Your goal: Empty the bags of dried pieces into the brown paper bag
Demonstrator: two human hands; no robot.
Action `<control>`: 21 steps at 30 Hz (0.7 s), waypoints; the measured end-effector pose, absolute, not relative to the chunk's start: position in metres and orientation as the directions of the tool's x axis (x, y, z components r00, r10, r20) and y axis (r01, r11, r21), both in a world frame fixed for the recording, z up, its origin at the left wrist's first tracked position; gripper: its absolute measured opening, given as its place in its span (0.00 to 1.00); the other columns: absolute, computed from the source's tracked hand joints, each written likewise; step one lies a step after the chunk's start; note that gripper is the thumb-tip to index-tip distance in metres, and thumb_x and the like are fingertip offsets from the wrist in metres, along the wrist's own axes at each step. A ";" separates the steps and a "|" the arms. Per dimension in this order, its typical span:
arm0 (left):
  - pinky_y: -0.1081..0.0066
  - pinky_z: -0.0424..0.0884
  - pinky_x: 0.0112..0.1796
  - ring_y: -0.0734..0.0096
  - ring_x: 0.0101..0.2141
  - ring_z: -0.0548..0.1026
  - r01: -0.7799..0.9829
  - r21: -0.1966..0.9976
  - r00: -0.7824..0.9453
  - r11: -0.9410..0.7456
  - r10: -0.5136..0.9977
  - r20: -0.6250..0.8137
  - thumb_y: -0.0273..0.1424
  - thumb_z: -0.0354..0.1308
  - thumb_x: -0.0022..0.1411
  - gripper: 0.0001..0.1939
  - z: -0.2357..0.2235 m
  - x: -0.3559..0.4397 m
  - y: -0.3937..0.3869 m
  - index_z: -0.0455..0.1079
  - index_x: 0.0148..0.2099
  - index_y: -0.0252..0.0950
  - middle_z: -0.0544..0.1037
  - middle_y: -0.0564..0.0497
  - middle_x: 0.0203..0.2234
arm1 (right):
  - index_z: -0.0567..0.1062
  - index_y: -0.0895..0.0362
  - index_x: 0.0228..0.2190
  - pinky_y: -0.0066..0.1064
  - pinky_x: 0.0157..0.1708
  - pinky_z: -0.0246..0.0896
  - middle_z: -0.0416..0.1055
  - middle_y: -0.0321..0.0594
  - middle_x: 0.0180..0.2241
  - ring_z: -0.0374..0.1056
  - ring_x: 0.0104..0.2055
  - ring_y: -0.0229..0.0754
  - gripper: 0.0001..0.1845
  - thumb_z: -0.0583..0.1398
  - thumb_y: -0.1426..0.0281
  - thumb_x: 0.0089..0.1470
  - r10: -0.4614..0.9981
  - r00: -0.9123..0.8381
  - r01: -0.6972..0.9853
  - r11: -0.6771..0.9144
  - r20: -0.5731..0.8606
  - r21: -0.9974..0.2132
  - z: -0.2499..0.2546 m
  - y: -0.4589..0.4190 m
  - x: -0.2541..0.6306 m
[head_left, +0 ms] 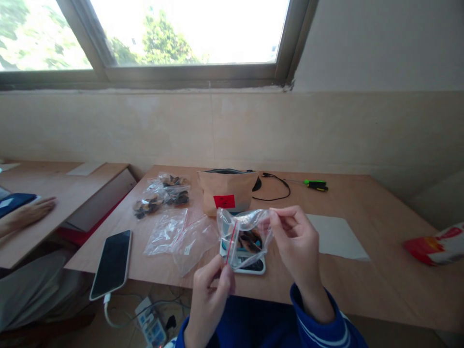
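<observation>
Left of the fingers, a black smartphone (110,265) lies on the plywood desk (362,290), with empty zip bags (181,239) just beside it. The left hand (208,295) pinches the clear zip bag (243,239) low on its red seal strip, fingers narrow; the right hand (299,241) pinches its upper corner. I log the bag between both hands, seal nearly upright and nearer the left, above a small white scale (250,266)

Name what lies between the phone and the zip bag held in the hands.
In the head view, two flat clear zip bags lie on the wooden desk between the black smartphone and the hand-held zip bag.
</observation>
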State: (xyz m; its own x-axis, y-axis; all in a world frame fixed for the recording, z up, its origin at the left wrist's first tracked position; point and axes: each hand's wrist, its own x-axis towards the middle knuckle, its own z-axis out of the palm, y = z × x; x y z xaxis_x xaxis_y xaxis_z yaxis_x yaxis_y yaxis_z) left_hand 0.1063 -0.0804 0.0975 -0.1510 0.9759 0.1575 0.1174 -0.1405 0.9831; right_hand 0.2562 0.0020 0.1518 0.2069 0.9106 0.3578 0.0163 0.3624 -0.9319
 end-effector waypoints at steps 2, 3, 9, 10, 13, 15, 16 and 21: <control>0.78 0.68 0.31 0.76 0.26 0.71 0.031 0.979 -0.311 -0.203 0.929 0.202 0.40 0.51 0.66 0.17 0.089 0.104 -0.073 0.66 0.28 0.36 0.70 0.54 0.22 | 0.69 0.55 0.29 0.27 0.26 0.74 0.77 0.37 0.24 0.75 0.24 0.37 0.11 0.64 0.64 0.53 0.923 0.150 -0.047 0.364 0.354 -0.930 0.159 0.003 0.254; 0.77 0.69 0.36 0.75 0.32 0.72 -0.027 0.977 -0.399 -0.212 0.898 0.184 0.41 0.52 0.66 0.15 0.085 0.104 -0.069 0.68 0.32 0.37 0.72 0.53 0.27 | 0.68 0.55 0.29 0.27 0.26 0.74 0.77 0.37 0.24 0.75 0.24 0.37 0.11 0.64 0.64 0.54 0.931 0.126 -0.081 0.353 0.342 -0.932 0.161 0.003 0.253; 0.62 0.69 0.50 0.60 0.48 0.73 -0.588 0.804 -0.232 -0.086 0.971 -0.065 0.54 0.59 0.55 0.30 0.077 0.109 -0.042 0.70 0.53 0.40 0.75 0.46 0.47 | 0.65 0.54 0.32 0.27 0.22 0.72 0.75 0.33 0.23 0.74 0.22 0.38 0.11 0.62 0.64 0.56 0.952 -0.134 -0.235 0.237 0.273 -0.942 0.161 0.002 0.237; 0.61 0.70 0.49 0.59 0.47 0.74 -0.666 0.743 -0.177 -0.063 0.981 -0.075 0.56 0.58 0.54 0.33 0.079 0.112 -0.041 0.70 0.54 0.41 0.76 0.45 0.47 | 0.64 0.53 0.34 0.27 0.21 0.71 0.74 0.32 0.23 0.73 0.22 0.37 0.10 0.61 0.64 0.57 0.947 -0.165 -0.244 0.231 0.275 -0.942 0.159 0.002 0.234; 0.65 0.74 0.39 0.65 0.36 0.77 -0.772 0.630 -0.194 -0.086 0.976 -0.104 0.56 0.57 0.54 0.30 0.087 0.117 -0.038 0.70 0.53 0.44 0.79 0.49 0.37 | 0.61 0.50 0.38 0.26 0.24 0.69 0.72 0.28 0.23 0.72 0.24 0.36 0.07 0.57 0.67 0.60 0.917 -0.199 -0.156 0.318 0.345 -0.935 0.153 0.000 0.229; 0.73 0.72 0.30 0.73 0.26 0.75 -0.766 0.628 -0.291 -0.141 0.946 -0.142 0.52 0.60 0.55 0.25 0.091 0.119 -0.038 0.72 0.49 0.43 0.77 0.54 0.27 | 0.64 0.51 0.37 0.27 0.29 0.67 0.70 0.30 0.25 0.70 0.27 0.35 0.02 0.54 0.70 0.62 0.864 -0.258 0.047 0.459 0.433 -0.887 0.152 0.001 0.232; 0.77 0.70 0.26 0.76 0.23 0.73 -0.756 0.635 -0.331 -0.155 0.929 -0.167 0.52 0.61 0.54 0.24 0.093 0.119 -0.038 0.73 0.45 0.41 0.76 0.56 0.23 | 0.67 0.51 0.37 0.28 0.31 0.66 0.70 0.31 0.26 0.70 0.28 0.35 0.04 0.53 0.72 0.62 0.829 -0.310 0.168 0.529 0.465 -0.832 0.152 0.002 0.235; 0.80 0.70 0.26 0.78 0.24 0.74 -0.679 0.720 -0.438 -0.145 0.867 -0.238 0.53 0.63 0.50 0.24 0.098 0.110 -0.032 0.73 0.34 0.36 0.76 0.55 0.23 | 0.75 0.52 0.37 0.32 0.36 0.64 0.69 0.38 0.30 0.67 0.35 0.41 0.13 0.53 0.77 0.60 0.740 -0.470 0.509 0.673 0.482 -0.537 0.157 0.011 0.243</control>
